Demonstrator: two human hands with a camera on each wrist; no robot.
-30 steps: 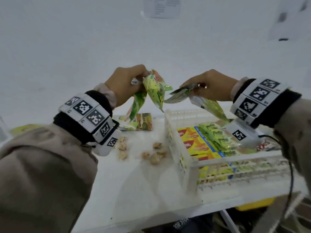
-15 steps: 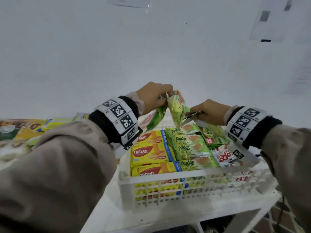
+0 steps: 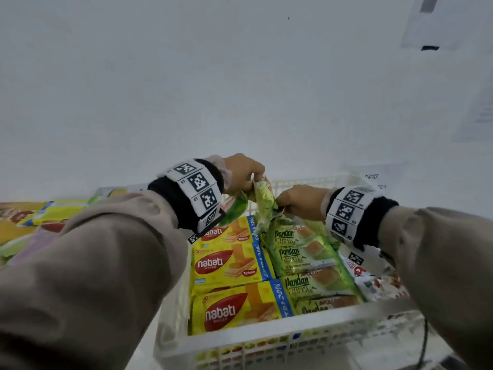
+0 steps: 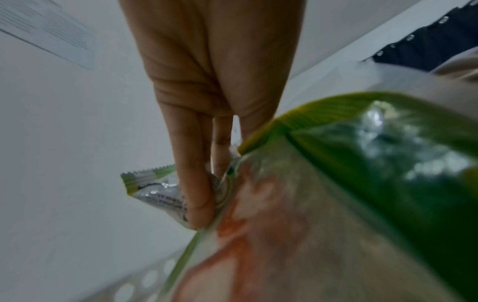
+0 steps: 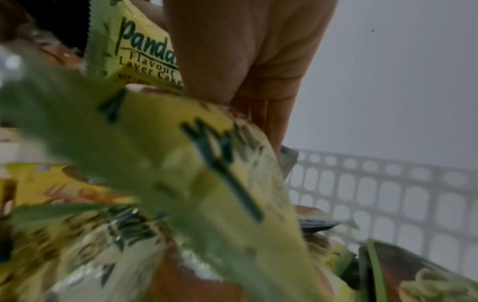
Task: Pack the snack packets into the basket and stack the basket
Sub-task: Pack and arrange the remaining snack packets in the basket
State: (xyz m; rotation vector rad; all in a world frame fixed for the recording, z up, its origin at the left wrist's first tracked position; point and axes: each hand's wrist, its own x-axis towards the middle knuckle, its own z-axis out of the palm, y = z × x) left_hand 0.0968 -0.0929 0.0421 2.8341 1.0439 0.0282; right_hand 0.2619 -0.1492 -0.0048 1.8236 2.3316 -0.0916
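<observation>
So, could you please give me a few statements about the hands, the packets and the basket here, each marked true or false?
1. The left hand pinches green snack packets by their top ends. True.
2. The white basket holds no packets. False: yellow Nabati packets and green Pandan packets lie inside.
3. The right hand is over the basket. True.
4. The Nabati packets lie right of the Pandan ones. False: they lie left.

"nabati" wafers (image 3: 229,265) ("Pandan" cakes (image 3: 301,252))

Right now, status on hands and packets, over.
Left hand pinches green packets. Right hand grips another over white basket. Basket nearly full, nothing blocking.
</observation>
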